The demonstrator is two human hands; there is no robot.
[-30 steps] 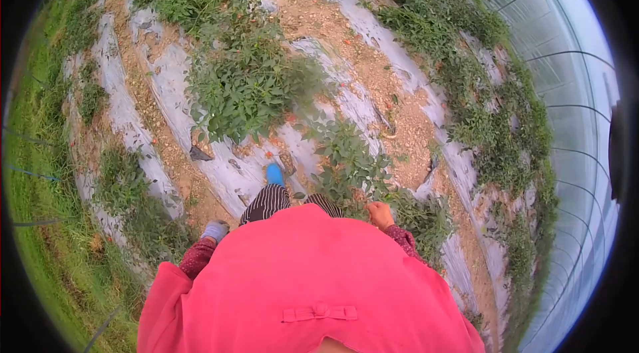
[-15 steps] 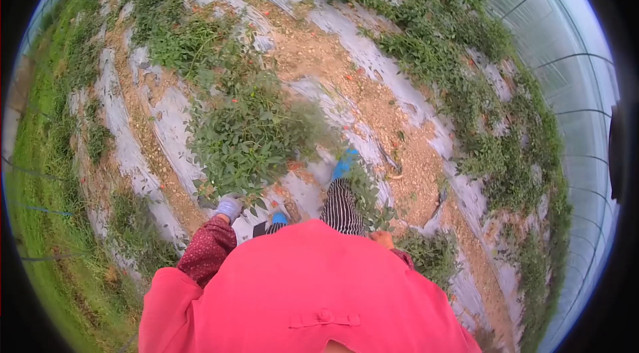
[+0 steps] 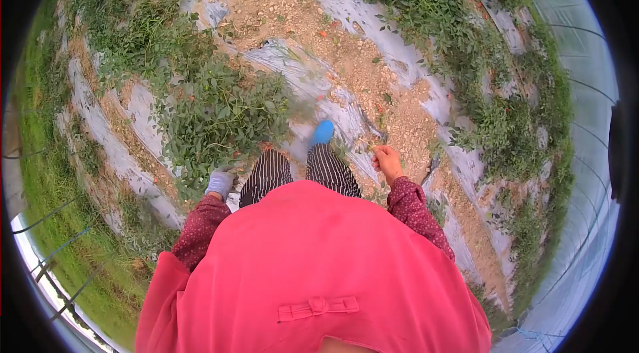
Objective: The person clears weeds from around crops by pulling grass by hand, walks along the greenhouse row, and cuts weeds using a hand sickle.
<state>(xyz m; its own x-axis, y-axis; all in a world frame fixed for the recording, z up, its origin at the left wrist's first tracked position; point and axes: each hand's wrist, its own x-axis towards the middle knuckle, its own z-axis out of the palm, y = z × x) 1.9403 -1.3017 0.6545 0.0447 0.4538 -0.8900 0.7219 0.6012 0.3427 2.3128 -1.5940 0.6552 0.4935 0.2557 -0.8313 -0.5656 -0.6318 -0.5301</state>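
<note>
My left hand (image 3: 220,182), in a pale glove, is at the lower edge of a leafy green bush (image 3: 219,110). Its fingers are partly lost against the leaves, and I cannot make out whether they hold anything. My bare right hand (image 3: 387,160) is out to the right over stony soil, its fingers curled together in a pinch. Whatever may be between those fingertips is too small to tell. One blue shoe (image 3: 322,132) shows ahead of my striped trousers (image 3: 333,170), on grey plastic sheeting.
Strips of grey mulch film (image 3: 313,80) run diagonally between stony soil paths (image 3: 406,120). Dense plants (image 3: 459,40) line the right side, beside a curved plastic greenhouse wall (image 3: 589,113). Small red fruits lie scattered about. Grass (image 3: 46,153) grows along the left.
My body has moved forward along the rows. My right hand has come out from beside my jacket and reaches forward. My left hand stays near the bush, now lower beside it.
</note>
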